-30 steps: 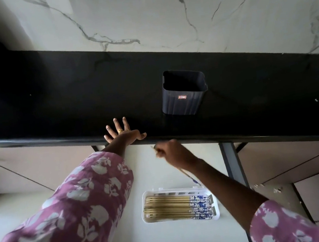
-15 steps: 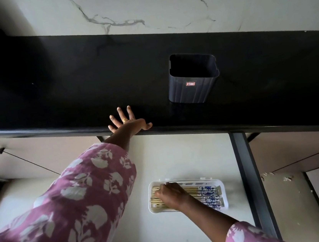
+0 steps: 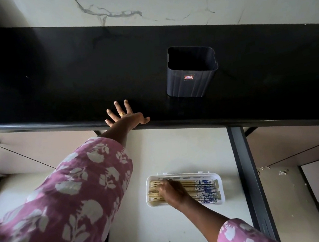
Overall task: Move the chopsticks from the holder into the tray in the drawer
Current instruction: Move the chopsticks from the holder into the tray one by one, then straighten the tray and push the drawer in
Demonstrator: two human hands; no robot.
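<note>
The holder (image 3: 191, 72) is standing empty behind the white tray (image 3: 219, 182); the right hand (image 3: 171, 192) is pressing loosely curled onto the chopsticks (image 3: 201, 190) there, seemingly finishing.

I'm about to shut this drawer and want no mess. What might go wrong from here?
The right hand lies on the chopsticks in the tray; lifting it carelessly may scatter them. The tray sits loose on the drawer floor, so a hard push may slide it. The left hand grips the counter edge above, perhaps near the closing drawer.
</note>
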